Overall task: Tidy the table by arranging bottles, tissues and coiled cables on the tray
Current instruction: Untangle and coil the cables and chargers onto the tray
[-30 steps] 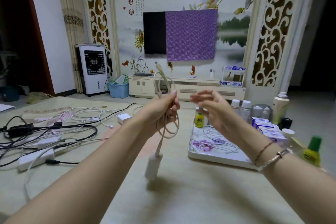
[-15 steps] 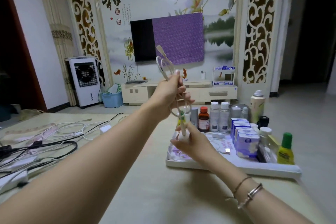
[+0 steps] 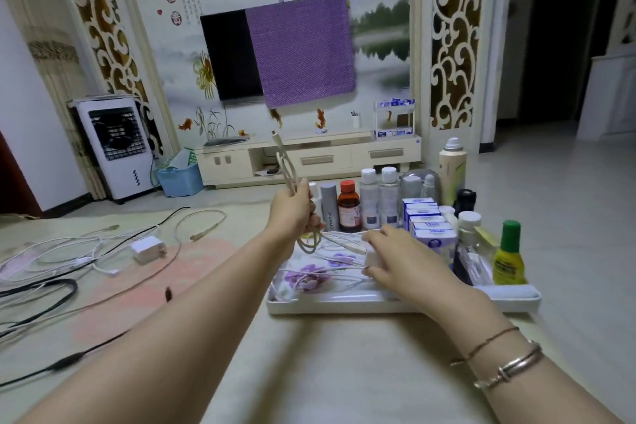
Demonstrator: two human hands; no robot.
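A white tray (image 3: 344, 301) with a purple flower print lies on the table. My left hand (image 3: 292, 212) grips a coiled beige cable (image 3: 287, 169) above the tray's left part, its plug end sticking up. My right hand (image 3: 395, 262) is lower, over the tray's middle, fingers curled on the cable's white adapter (image 3: 371, 256). Other white cables (image 3: 320, 277) lie in the tray. Bottles (image 3: 349, 205) line its back, and tissue packs (image 3: 435, 239) stand in a row at the right.
A green-capped yellow bottle (image 3: 509, 256) stands at the tray's right end beside a tall cream spray can (image 3: 452, 172). Loose white and black cables (image 3: 69, 262) and a white charger (image 3: 148, 248) sprawl over the table's left side. A TV cabinet stands beyond.
Both hands came down toward the tray with the coiled cable. My right hand moved from below the coil to the adapter end over the tray's middle.
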